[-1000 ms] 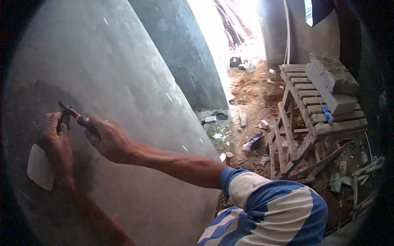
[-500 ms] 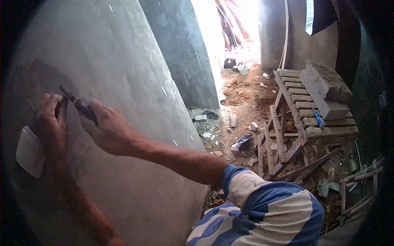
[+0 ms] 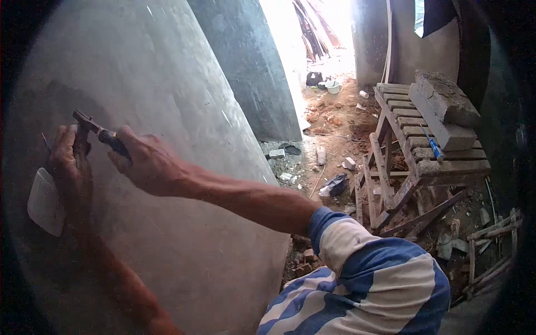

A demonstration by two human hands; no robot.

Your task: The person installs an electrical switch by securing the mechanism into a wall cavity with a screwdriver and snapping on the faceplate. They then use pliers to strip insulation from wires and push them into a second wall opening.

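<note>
My right hand [image 3: 148, 162] is closed around the dark handles of a pair of pliers [image 3: 106, 137]. The metal jaws of the pliers point left and up, right at the fingertips of my left hand [image 3: 71, 159]. That left hand is raised against the grey wall with its fingers drawn together; what they pinch is hidden. A thin reddish wire-like piece [image 3: 46, 141] sticks out on the far side of its fingers. Just below and left of the hand, a white switch plate [image 3: 47, 202] sits on the wall.
The grey plastered wall [image 3: 184, 223] fills the left. At right stands a slatted wooden stand [image 3: 410, 120] bearing concrete blocks [image 3: 444, 109] and a blue-handled screwdriver [image 3: 435, 149]. Rubble, a black bag [image 3: 334, 185] and a white bucket [image 3: 333, 87] lie on the dirt floor toward a bright doorway.
The pliers have turned slightly, and their jaws have come closer to my left fingertips. Both hands stay at the wall; the view has shifted a little.
</note>
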